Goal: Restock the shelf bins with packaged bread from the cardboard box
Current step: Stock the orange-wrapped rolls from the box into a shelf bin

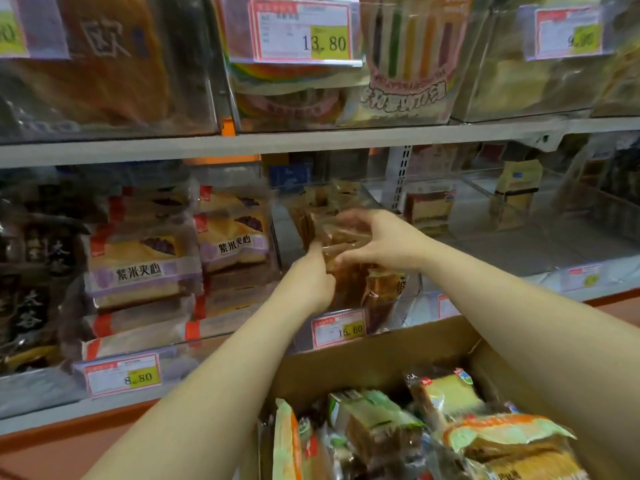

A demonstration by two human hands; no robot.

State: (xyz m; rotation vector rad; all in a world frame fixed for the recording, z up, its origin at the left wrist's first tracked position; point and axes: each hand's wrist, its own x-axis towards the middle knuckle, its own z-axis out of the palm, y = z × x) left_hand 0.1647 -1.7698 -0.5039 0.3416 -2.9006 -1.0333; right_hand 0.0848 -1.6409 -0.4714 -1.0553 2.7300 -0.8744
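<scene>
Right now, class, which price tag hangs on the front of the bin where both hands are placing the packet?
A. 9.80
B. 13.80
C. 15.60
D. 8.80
C: the left hand and right hand hold the packet over the clear bin, and the tag on its front appears to read 15.60.

Both hands are motion-smeared, so the clear-wrapped brown bread pack (341, 242) between them is mush and its label is unreadable. The open brown cardboard box (381, 355) runs off the bottom edge. The pink-and-yellow price tag (568, 31) at top right is too blurry to read.
</scene>
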